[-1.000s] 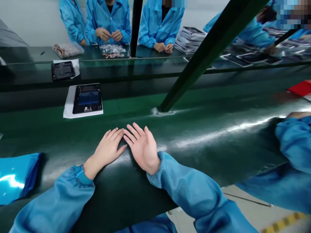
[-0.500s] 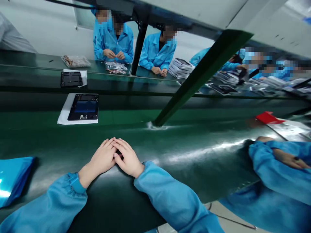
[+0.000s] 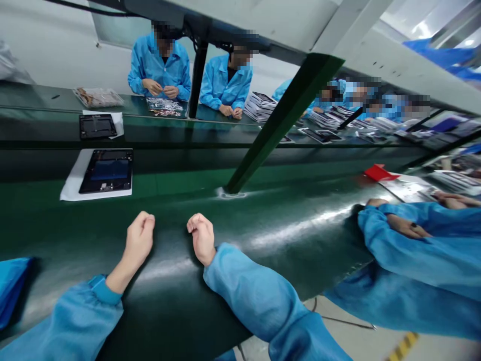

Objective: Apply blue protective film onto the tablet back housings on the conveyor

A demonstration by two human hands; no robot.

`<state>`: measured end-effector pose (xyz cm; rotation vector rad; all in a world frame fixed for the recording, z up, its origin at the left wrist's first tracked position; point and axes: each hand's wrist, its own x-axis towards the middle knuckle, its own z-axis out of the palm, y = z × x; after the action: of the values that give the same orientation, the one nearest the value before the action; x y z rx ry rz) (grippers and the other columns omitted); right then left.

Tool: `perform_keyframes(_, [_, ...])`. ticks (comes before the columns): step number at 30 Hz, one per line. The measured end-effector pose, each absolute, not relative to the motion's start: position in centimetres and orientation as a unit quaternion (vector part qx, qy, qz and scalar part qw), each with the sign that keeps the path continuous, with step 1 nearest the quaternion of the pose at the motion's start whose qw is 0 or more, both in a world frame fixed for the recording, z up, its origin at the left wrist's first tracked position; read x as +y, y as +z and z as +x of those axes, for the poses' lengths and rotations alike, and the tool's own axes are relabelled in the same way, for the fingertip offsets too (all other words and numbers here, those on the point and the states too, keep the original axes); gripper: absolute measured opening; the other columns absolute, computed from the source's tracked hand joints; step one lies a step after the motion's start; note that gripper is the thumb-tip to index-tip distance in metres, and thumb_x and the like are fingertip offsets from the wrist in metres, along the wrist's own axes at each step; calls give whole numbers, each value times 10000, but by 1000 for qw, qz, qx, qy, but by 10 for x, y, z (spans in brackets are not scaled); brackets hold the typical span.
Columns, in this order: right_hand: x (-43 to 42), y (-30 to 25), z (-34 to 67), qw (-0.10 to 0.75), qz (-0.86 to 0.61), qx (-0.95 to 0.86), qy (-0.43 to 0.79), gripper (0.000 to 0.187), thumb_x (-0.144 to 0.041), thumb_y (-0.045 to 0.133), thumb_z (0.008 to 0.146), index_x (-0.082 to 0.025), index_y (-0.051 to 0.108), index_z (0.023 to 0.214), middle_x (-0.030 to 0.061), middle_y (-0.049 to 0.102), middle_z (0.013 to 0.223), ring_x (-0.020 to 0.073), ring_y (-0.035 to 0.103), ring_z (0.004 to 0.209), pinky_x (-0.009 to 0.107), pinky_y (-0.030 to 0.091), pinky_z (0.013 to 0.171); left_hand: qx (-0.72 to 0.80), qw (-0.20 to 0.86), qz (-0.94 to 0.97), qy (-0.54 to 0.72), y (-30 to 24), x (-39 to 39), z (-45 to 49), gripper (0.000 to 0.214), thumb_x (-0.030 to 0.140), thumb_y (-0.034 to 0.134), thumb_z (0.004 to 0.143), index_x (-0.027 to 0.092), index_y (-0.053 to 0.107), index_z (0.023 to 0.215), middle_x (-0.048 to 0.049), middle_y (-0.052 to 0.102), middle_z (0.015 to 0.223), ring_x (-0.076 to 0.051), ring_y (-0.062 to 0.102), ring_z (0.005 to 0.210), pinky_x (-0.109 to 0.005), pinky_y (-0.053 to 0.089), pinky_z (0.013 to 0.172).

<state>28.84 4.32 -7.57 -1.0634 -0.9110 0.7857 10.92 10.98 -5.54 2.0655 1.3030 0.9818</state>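
Observation:
My left hand (image 3: 139,238) is curled into a loose fist over the green worktable (image 3: 169,311). To its right, a hand's width or so away, my right hand (image 3: 203,239) is also closed, with its fingers bent inward. Nothing shows in either hand. Beyond my left hand a dark, opened tablet (image 3: 107,170) lies on a white sheet (image 3: 73,183). A shiny blue packet (image 3: 13,288) sits at the left edge of the view.
A slanted green post (image 3: 278,123) rises from the table ahead. Another dark tablet part (image 3: 97,126) lies farther back. At right a co-worker's folded sleeves (image 3: 413,245) rest on the table, near a red object (image 3: 379,173). Co-workers sit across, beside stacked panels (image 3: 259,107).
My hands were together with fingertips touching; now they are apart and curled closed. The view has turned right, so the scene sits farther left.

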Motion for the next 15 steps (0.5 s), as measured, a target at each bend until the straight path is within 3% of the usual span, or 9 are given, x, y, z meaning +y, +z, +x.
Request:
perform_keyframes(2, [45,-73,288,693,-454,-384,407,492,-603,406,1010,-212,702,972,102,736,880,267,720,864,469,610,871,463,266,763,364,-54,110,113,420,403,159,1120,243,426,838,4,567,739,-156,618,677,-260,503,629])
perform_keyframes(4, [45,-69,284,681,-421,-340,493,658,-715,325,1009,-209,702,1194,153,779,1140,308,756,1066,552,602,971,444,269,777,356,-51,108,117,473,317,58,1108,224,494,947,-52,665,886,-168,686,777,-280,539,689])
perform_keyframes(6, [43,-65,279,674,-395,-280,558,712,-768,382,981,-230,645,1366,169,721,1398,309,724,1241,596,547,1093,427,254,802,332,-48,103,119,400,318,173,1103,213,547,1006,-69,687,923,-192,694,805,-312,541,721])
perform_keyframes(8, [40,-63,275,687,-389,-233,568,707,-754,501,949,-272,586,1459,144,609,1582,279,660,1368,572,470,1200,410,225,836,288,-47,97,121,227,312,411,1046,215,591,948,-62,678,886,-224,671,821,-351,516,762])
perform_keyframes(10, [38,-61,275,702,-389,-199,563,713,-757,508,944,-277,573,1467,134,557,1637,267,619,1426,556,431,1242,395,190,868,233,-47,92,122,143,258,524,980,214,608,873,-75,672,897,-252,645,866,-384,479,796])
perform_keyframes(15, [38,-59,294,689,-335,-121,631,728,-801,388,960,-228,612,1348,172,621,1554,315,645,1405,626,447,1221,376,144,905,140,-48,94,122,134,226,533,989,207,626,896,-87,657,939,-270,600,925,-403,428,817])
